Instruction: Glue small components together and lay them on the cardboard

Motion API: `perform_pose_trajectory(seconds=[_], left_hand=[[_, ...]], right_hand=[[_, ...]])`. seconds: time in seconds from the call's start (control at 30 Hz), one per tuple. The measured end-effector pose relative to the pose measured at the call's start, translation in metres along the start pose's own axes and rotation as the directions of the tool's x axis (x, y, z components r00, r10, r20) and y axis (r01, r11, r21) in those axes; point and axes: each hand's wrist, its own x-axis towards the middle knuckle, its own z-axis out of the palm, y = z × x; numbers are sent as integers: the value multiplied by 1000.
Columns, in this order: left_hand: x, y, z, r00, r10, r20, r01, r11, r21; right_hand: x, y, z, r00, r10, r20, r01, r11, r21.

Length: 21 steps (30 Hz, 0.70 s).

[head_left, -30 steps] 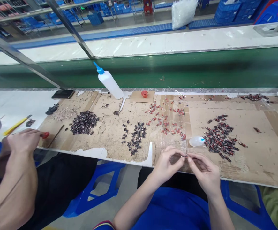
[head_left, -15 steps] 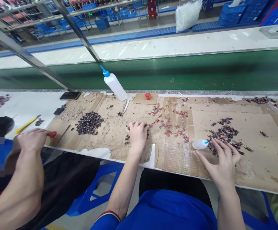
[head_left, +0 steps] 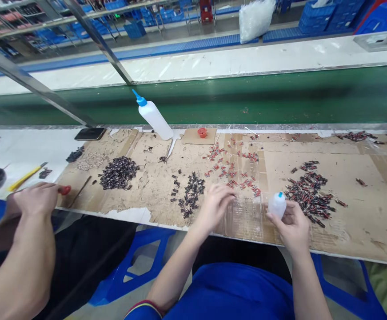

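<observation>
My right hand (head_left: 295, 224) is wrapped round a small translucent squeeze bottle (head_left: 276, 207) with a blue tip, held upright over the cardboard (head_left: 243, 218). To its left, my left hand (head_left: 216, 205) is closed in a pinch; a tiny dark bit shows at the fingertips, too small to name. Small black parts (head_left: 192, 191) lie loosely spread left of that hand. Beyond its fingertips are scattered small parts with red pieces (head_left: 231, 171). A pile of dark and red parts (head_left: 309, 191) sits right of the bottle.
A co-worker's hand (head_left: 38, 198) at the left holds a red item (head_left: 65, 190). Around are a black pile (head_left: 119, 173), a phone (head_left: 89, 134), a yellow cutter (head_left: 26, 178), a large white bottle (head_left: 156, 121) and a red cup (head_left: 202, 132). A green strip (head_left: 213, 102) runs behind.
My left hand has moved right, off the black parts, its fingers now pinched. My right hand has closed round the small bottle, which has gone from lying tilted to upright.
</observation>
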Motion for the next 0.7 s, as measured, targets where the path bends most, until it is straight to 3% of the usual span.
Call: perform_pose_trajectory(seconds=[0.07, 0.17, 0.33, 0.5, 0.7], left_hand=[[-9, 7, 19, 1000, 11, 25, -9, 996, -84], [-21, 12, 40, 998, -56, -10, 56, 998, -9], [-32, 10, 48, 982, -134, -132, 150, 981, 120], [-33, 8, 44, 985, -134, -109, 140, 989, 54], [-33, 9, 46, 976, -157, -151, 163, 986, 27]], right_hand=[[-2, 0, 0, 997, 31, -72, -24, 995, 96], [-3, -2, 0, 982, 96, -163, -56, 971, 232], [-3, -4, 7, 958, 171, -229, -82, 932, 354], [-9, -6, 18, 946, 99, -307, -55, 987, 149], [-12, -16, 27, 965, -63, -253, 38, 994, -103]])
